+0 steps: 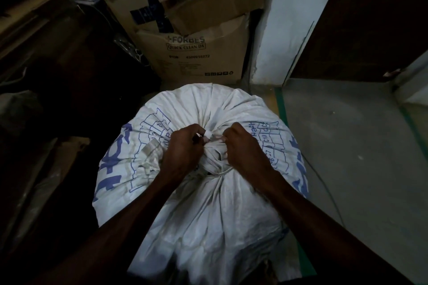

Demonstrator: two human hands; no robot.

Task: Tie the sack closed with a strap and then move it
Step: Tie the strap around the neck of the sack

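You have the white sack [203,192] standing on the floor [347,146] in front of you, close to the stacked cardboard boxes [196,53] at the far edge of the floor and just beside the wall corner. Its mouth is already gathered into a tight bunch at the top, so the closing is well under way. Your left hand [183,148] is curled around the gathered neck from its side and pinches a pale end of the strap [208,134], and your right hand [245,146] is curled on the other side of the bunch, apparently pulling the other end. A thin cord-like loop shows just below the bunch, near your right wrist. Whether a knot is finished you cannot tell from here, since your fingers cover it. By my judgement the tying is in its last part, and the moving of the sack is not yet begun.
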